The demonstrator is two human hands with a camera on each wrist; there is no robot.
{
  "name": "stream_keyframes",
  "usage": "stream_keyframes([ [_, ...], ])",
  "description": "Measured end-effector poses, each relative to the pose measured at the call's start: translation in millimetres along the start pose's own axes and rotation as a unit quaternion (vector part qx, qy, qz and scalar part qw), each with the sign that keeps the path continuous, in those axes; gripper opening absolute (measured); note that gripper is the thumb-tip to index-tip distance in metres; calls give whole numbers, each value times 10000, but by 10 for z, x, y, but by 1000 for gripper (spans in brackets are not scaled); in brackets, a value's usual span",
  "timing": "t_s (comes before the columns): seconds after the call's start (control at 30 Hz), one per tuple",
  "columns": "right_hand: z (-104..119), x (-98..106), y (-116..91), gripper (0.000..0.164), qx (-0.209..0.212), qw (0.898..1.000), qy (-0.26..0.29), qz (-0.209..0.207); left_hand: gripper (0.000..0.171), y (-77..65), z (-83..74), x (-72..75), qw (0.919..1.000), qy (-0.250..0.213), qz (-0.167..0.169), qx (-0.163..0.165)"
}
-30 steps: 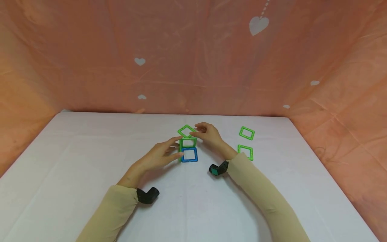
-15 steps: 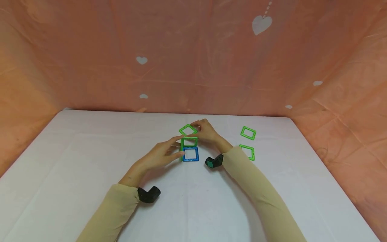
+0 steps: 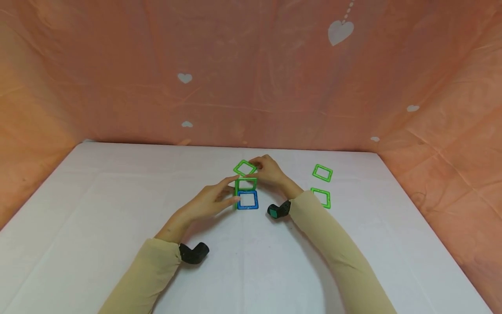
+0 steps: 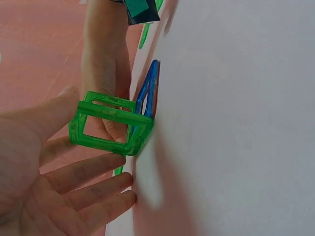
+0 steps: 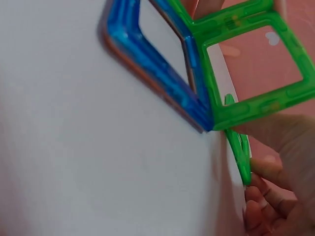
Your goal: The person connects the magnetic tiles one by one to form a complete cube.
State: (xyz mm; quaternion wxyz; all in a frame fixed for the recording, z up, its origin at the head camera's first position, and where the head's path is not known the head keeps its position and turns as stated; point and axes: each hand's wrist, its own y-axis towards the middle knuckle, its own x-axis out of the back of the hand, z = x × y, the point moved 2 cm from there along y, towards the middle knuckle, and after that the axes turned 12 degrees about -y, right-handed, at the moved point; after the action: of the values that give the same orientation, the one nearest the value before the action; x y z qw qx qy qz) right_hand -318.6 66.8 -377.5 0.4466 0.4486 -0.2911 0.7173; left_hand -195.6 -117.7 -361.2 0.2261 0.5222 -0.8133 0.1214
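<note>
Near the back of the table, a small build of square magnetic tiles joins a flat blue tile to upright green ones. My left hand holds the upright left green tile, thumb on its top edge and index finger behind. Behind the upright back green tile, a loose green tile lies flat, turned like a diamond. My right hand has thumb and index finger at the near-right and far-right edges of this tile, pinching its right corner. Its other fingers curl beneath the palm.
Two more green square tiles lie flat to the right, a farther one and a nearer one partly behind the right sleeve. A white cloth covers the table; a peach curtain with white hearts hangs behind.
My right hand has moved slightly left and closed from hovering onto the right corner of the diamond-turned tile. My left hand keeps its place at the build. The view has shifted a little.
</note>
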Motion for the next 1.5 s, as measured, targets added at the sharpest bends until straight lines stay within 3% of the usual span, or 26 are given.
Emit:
stream_keyframes([
  [0.47, -88, 66, -98, 52, 0, 9997, -148, -192, 60, -7, -8, -20, 9998, -85, 62, 165],
  [0.9, -173, 154, -303, 51, -306, 9991, 291, -94, 60, -3, 5, -18, 9999, -19, 48, 156],
  [1.5, -283, 181, -541, 52, -380, 9978, 537, -120, 61, -18, 2, -14, 9998, -119, 77, 159],
])
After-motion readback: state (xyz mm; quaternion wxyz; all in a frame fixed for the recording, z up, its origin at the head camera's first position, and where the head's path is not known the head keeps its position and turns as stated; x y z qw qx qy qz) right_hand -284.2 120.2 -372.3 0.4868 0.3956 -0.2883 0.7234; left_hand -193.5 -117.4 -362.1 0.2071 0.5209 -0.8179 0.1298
